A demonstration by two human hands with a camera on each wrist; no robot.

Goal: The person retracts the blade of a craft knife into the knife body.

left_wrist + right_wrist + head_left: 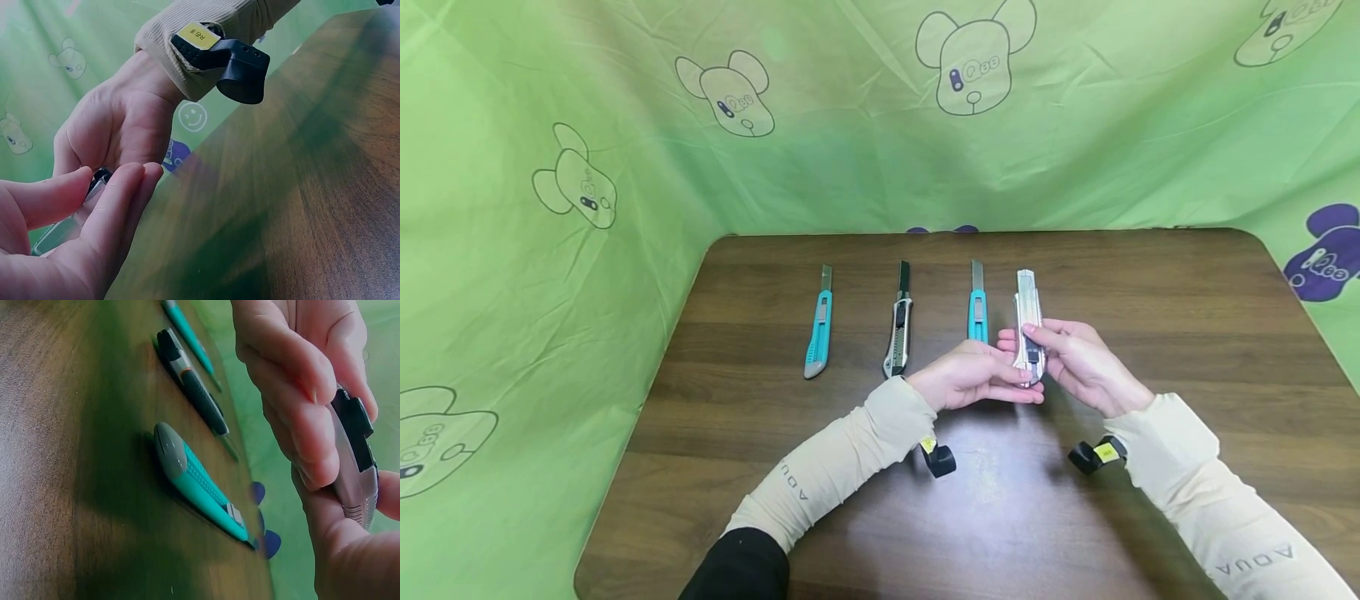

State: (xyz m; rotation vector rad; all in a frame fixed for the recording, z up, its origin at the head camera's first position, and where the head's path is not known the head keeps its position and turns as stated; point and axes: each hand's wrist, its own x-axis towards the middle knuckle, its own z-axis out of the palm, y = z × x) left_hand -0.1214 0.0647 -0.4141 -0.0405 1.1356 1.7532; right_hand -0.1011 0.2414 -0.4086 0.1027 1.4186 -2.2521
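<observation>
Both hands hold a silver-grey utility knife [1030, 325] with a black slider, raised above the table. My left hand [966, 375] pinches its lower end between thumb and fingers. From the other side my right hand [1086, 367] grips the body, thumb on top and fingertips emerging at the left. No bare blade shows on this knife. In the right wrist view the knife's grey side [356, 469] and black slider [355, 419] appear between the hands. The left wrist view shows only a small part of the knife [94, 194], mostly covered by fingers.
Left of the hands, a turquoise utility knife [977, 312], a grey-and-black one [898, 329] and another turquoise one [820, 333] lie in a row, blades out and pointing away. The brown wooden table [737, 433] meets green printed cloth [850, 167] behind and at the sides.
</observation>
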